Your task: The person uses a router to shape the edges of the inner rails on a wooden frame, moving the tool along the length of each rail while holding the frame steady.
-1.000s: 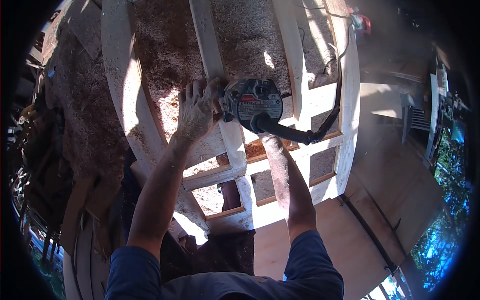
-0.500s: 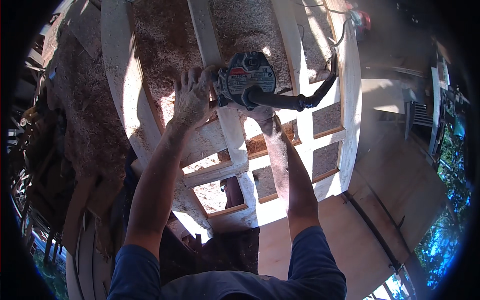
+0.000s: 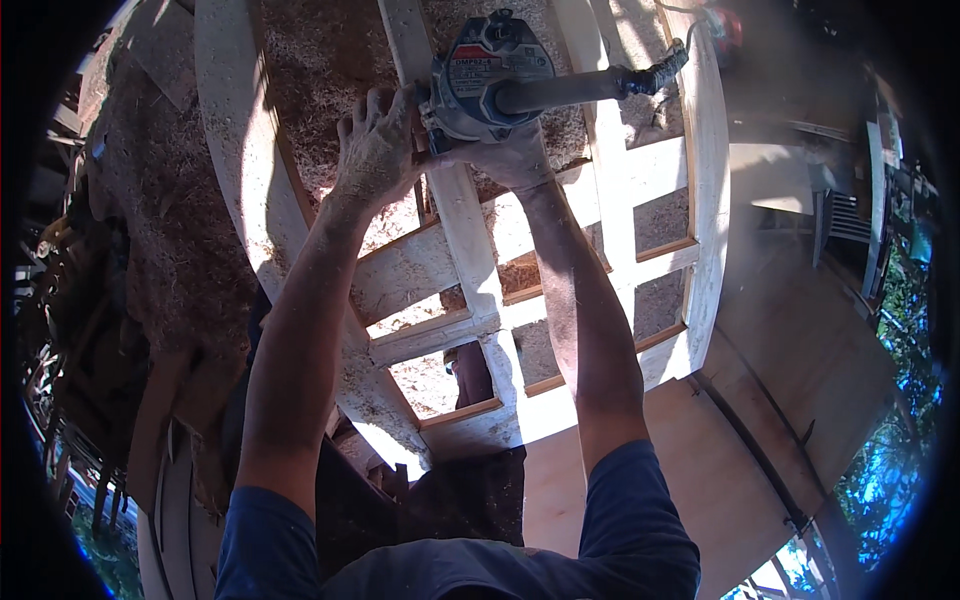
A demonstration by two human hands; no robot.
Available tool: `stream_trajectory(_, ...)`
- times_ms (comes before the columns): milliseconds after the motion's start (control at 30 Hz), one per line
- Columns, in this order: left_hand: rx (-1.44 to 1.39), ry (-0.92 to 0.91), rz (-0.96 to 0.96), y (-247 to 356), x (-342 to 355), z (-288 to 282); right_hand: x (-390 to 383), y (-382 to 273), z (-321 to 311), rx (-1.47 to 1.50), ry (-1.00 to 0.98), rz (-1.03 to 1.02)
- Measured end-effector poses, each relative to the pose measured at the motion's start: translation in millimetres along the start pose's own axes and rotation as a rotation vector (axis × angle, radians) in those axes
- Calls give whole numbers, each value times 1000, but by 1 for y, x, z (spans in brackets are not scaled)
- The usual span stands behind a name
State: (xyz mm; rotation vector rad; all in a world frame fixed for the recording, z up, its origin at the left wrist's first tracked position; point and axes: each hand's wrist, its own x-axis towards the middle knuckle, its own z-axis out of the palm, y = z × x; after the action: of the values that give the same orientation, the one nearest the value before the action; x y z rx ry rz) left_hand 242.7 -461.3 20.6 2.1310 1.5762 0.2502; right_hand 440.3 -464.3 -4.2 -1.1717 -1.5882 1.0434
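A dark, dusty electric planer [image 3: 490, 75] rests on a lengthwise bar [image 3: 465, 235] of a large pale wooden lattice frame [image 3: 705, 215]. My right hand [image 3: 512, 158] is closed on the planer, its fingers mostly hidden beneath the body and thick handle. On the planer's left side is my left hand [image 3: 375, 145], fingers bent and knuckles up, its thumb side against the tool. Dust coats both hands. A dark cord leaves the handle's end to the right, with black wrapping [image 3: 660, 75] round it.
Wood shavings [image 3: 320, 60] cover the ground under and beyond the frame. A heap of brownish sawdust [image 3: 170, 220] lies to the left. Flat wooden sheets [image 3: 620, 480] lie at the lower right. A blurred red tool [image 3: 722, 32] sits at the far right corner of the frame.
The planer and both hands have moved forward, away from me, along the bar. The cord's wrapped part has swung farther away and right.
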Motion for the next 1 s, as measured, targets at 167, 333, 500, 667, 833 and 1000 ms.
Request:
stream_trajectory(167,37,17,-18,-4,28,-12,32,-10,2,-25,118,1)
stream_trajectory(333,28,5,12,-3,21,-6,16,-20,3,-178,187,75)
stream_trajectory(500,14,-25,31,7,-14,12,-24,-10,-1,-182,119,109)
stream_trajectory(667,19,-48,16,22,-44,18,-63,-26,-3,-111,71,195)
stream_trajectory(833,-48,-25,49,43,-65,18,-105,-34,-16,-86,77,171)
stream_trajectory(1000,-156,-41,21,45,-80,26,-152,-48,-30,-68,94,152)
